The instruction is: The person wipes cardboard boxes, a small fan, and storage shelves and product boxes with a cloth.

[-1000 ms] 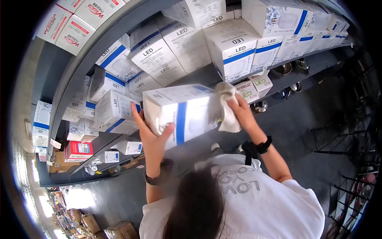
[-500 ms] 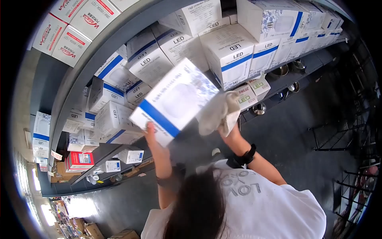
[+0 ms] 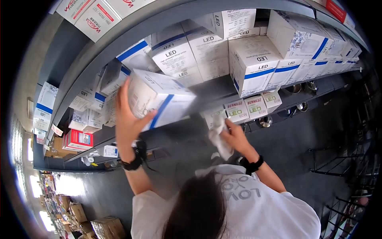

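My left hand (image 3: pixel 129 113) grips a white LED lamp box (image 3: pixel 169 101) with a blue stripe, its fingers along one end and the thumb on the near side. That box is tilted in front of the shelf, slightly blurred; whether it touches the shelf I cannot tell. A pale cloth (image 3: pixel 219 137) hangs bunched from my right hand (image 3: pixel 237 139), its fingers closed on it. Beyond the cloth, small Berniluz bulb boxes (image 3: pixel 237 110) stand on a lower shelf. Larger LED boxes (image 3: pixel 175 55) are stacked behind the held box.
More striped LED boxes (image 3: pixel 254 59) fill the shelf to the right. Wagada boxes (image 3: pixel 95 20) sit on the upper shelf. A red box (image 3: pixel 79 139) lies at lower left. Metal bowls (image 3: pixel 294 88) rest below the right shelf, and black racks (image 3: pixel 338 161) stand at the right.
The LED box has turned and moved left and a little lower with my left hand. My right hand and the cloth have moved down, away from the box. The view has shifted.
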A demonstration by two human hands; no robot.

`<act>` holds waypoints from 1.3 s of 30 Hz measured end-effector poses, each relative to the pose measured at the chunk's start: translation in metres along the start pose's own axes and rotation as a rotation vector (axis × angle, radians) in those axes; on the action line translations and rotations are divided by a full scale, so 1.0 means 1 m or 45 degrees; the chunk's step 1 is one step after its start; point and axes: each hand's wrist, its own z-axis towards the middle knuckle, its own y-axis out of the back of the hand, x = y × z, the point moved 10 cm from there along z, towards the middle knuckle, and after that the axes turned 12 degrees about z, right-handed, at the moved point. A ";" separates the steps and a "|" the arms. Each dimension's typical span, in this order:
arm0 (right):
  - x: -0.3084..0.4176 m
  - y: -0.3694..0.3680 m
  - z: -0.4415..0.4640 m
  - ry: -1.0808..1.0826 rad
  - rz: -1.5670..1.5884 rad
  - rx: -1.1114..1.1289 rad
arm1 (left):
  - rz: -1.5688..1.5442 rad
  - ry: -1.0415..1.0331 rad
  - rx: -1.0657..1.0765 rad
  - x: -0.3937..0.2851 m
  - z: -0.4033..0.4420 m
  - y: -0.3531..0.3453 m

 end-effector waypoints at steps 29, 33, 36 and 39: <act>-0.080 0.153 -0.091 -0.160 0.245 -0.847 | -0.105 -0.421 -0.183 -0.110 0.027 -0.083; -0.045 0.152 -0.097 -0.099 0.156 -0.895 | -0.353 -0.559 -0.170 -0.192 0.066 -0.122; -0.037 0.166 -0.124 -0.057 0.073 -0.972 | -0.078 -0.605 -0.284 -0.236 0.103 -0.153; -0.041 0.183 -0.161 -0.085 0.231 -1.139 | 0.186 -0.541 -0.089 -0.244 0.119 -0.201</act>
